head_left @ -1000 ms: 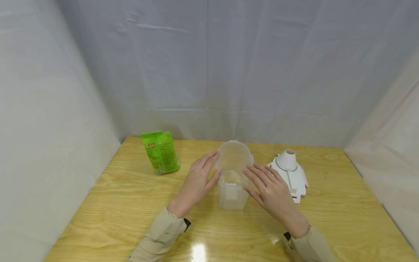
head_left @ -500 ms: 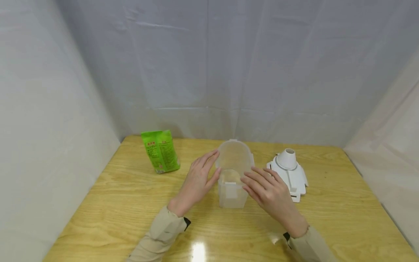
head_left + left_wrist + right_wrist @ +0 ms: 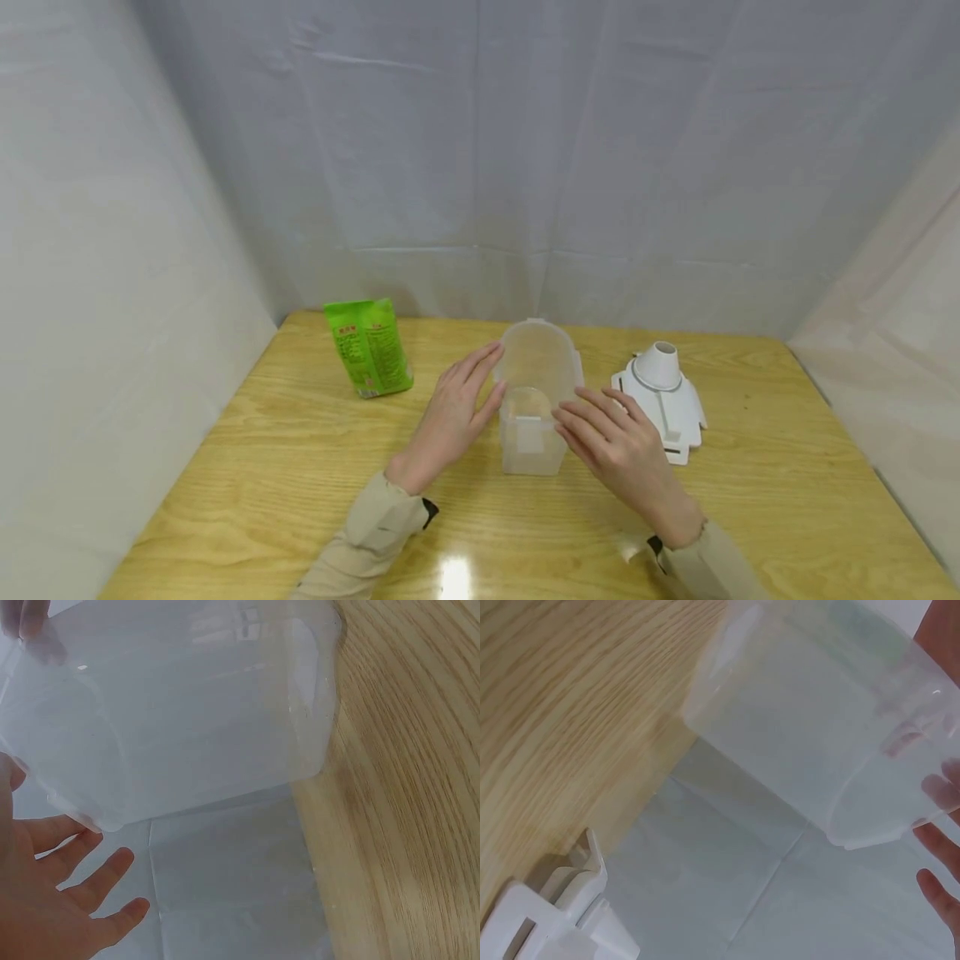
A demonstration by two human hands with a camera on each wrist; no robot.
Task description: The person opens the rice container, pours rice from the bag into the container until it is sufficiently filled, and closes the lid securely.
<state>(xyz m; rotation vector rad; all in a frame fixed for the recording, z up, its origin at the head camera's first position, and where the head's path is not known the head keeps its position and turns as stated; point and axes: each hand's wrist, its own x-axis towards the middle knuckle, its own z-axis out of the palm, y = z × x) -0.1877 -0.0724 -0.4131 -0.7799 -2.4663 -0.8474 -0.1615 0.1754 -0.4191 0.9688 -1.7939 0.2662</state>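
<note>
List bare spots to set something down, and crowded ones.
Free: table left of the left hand, in front of the green bag; also from the white cone-topped part to the table's right edge. Crowded: the middle, where the left hand and right hand flank the clear container.

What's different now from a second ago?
In the head view, the right grip has dipped slightly and curled more, beside the clear container. Nothing is visibly taken hold of or let go. The left grip, container, green bag and white cone-topped piece stayed put.
</note>
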